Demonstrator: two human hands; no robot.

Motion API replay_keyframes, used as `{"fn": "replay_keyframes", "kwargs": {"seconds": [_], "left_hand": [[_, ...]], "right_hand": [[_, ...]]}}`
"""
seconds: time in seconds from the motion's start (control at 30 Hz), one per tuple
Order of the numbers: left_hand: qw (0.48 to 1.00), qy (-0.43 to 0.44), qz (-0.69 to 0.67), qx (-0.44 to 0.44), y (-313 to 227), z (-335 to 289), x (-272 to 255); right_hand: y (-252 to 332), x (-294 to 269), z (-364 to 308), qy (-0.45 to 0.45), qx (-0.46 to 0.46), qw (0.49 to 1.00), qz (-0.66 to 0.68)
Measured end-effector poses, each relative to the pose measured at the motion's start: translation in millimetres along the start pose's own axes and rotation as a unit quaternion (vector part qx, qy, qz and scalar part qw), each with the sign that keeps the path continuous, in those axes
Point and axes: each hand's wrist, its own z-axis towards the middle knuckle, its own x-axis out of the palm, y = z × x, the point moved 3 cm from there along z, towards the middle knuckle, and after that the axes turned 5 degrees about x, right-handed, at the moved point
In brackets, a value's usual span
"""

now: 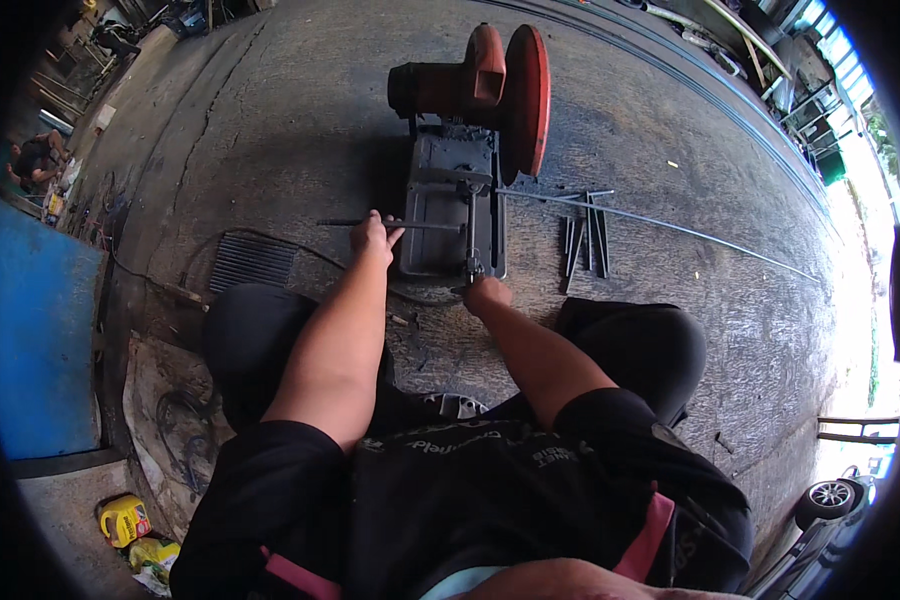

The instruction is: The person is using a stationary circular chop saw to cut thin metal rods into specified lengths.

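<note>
Wearer in black short-sleeved fabric T-shirt, pale printed lettering across the chest, more toward the right side. Sleeves loose, ending above the elbows. Narrow pinkish-red strap on right side, matching pinkish-red strap on left. Light blue-green neckline band. Dark, plain fabric trousers covering both knees. Left hand and right hand bare.

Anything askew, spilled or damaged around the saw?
Only minor: the loose bars on the floor right of the saw lie at mixed angles, one crosswise, unlike the neat parallel strips on the left. No obvious spill or damage stands out.
</note>
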Motion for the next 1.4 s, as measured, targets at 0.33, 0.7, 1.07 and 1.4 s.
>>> {"fn": "replay_keyframes", "kwargs": {"seconds": [0.33, 0.7, 1.07, 1.4], "left_hand": [[0.997, -0.076, -0.026, -0.001, 5, 2, -18], [0.999, -0.036, -0.014, -0.033, 18, 6, -13], [0.997, -0.065, -0.028, -0.028, 26, 23, -22], [0.997, -0.064, -0.003, -0.044, 26, 19, -21]], "right_hand": [[-9, -21, 4, 0.136, -0.071, 0.981, 0.121], [-23, 28, 31, 0.066, -0.108, 0.985, -0.114], [-74, 4, 103, -0.09, 0.066, 0.911, 0.397], [-68, 9, 64, 0.131, 0.129, 0.802, 0.569]]}}
